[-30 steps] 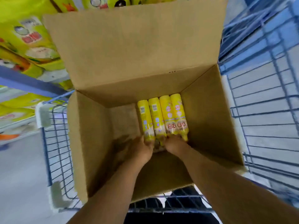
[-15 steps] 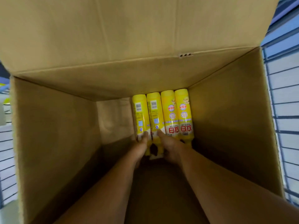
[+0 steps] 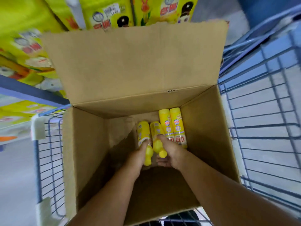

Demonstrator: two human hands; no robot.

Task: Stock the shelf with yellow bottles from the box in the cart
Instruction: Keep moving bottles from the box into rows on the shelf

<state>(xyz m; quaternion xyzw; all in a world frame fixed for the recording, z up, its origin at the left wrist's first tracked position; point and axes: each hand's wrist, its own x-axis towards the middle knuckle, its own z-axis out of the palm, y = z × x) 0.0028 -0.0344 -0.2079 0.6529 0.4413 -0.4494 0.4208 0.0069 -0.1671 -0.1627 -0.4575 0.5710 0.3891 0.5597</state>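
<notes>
Store aisle, blue wire cart (image 3: 260, 128), open box (image 3: 203, 128): left hand (image 3: 138, 154) and right hand (image 3: 172, 150) each grasp 1 rigid, smooth-looking yellow bottle (image 3: 143, 132) near the neck; 2 more (image 3: 173, 126) lie alongside.

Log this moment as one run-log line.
left hand: grips bottle | right hand: grips second bottle | two bottles lie in box | shelf: not reached

Red print on the two lying yellow bottles (image 3: 172, 128) and shelf packages (image 3: 104, 18) seems Korean, too blurred to read.
</notes>
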